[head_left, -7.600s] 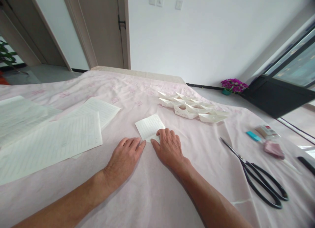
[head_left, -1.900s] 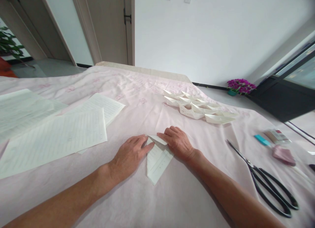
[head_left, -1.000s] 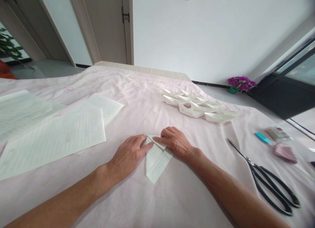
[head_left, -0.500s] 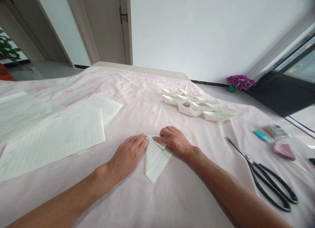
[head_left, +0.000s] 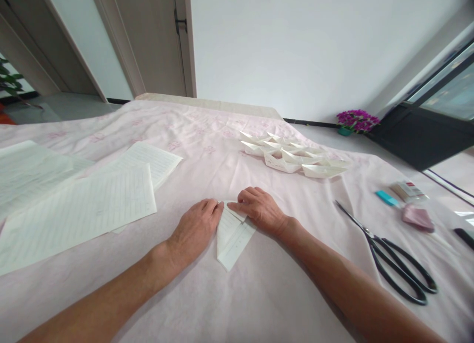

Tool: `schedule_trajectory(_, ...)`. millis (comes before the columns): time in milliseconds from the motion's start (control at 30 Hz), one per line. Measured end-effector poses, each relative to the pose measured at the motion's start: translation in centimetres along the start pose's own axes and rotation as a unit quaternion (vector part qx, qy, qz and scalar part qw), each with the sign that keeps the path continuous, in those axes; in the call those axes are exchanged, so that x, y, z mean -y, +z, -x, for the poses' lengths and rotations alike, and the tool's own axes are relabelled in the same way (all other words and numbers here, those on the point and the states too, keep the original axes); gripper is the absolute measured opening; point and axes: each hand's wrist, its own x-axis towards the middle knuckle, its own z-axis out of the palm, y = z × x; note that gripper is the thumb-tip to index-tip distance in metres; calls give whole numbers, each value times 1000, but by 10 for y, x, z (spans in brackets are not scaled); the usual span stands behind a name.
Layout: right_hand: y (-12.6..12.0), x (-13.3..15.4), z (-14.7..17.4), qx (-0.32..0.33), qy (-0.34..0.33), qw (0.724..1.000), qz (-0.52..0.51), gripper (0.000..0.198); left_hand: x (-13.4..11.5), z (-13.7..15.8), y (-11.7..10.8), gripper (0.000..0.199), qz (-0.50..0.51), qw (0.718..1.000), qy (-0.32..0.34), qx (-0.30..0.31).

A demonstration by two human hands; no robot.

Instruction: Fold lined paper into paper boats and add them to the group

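A small piece of lined paper [head_left: 233, 239], folded into a pointed shape with a flap at its top, lies on the pink cloth in front of me. My left hand [head_left: 198, 222] has its fingers drawn together on the upper left edge of the paper. On the upper right, my right hand [head_left: 261, 209] grips the flap with curled fingers, its index finger pressed on the fold. The fingertips of both hands are close together at the top corner. Farther off stand several folded paper boats [head_left: 292, 158] in a cluster.
Loose lined sheets [head_left: 85, 209] overlap on the left. To the right lie black-handled scissors [head_left: 385, 254], a blue eraser-like block [head_left: 387, 198], a clear-wrapped packet [head_left: 411, 191] and a pink cloth piece [head_left: 417, 217]. A black object [head_left: 464, 238] sits at the right edge.
The view has shifted slightly, so everything on the right sits a little further left. My left thumb and index finger have edged over the paper's top corner; the right hand keeps its hold.
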Motion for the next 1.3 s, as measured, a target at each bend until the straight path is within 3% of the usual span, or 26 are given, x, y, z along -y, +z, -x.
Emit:
schedule_trajectory(200,-7,7,7,-7,-2,999,33,22,0,-1,2,38,-21,997,42,-67)
schedule_trajectory(633,-7,5,13,27,3,999,35,24,-1,1,6,43,-9,999,32,-35)
schedule_trajectory(933,-4,6,14,24,52,998,18,24,-5,2,8,50,8,999,19,-43)
schedule_trajectory(1300,-20,16,15,61,56,996,-17,38,-7,2,4,53,1,1000,15,-23)
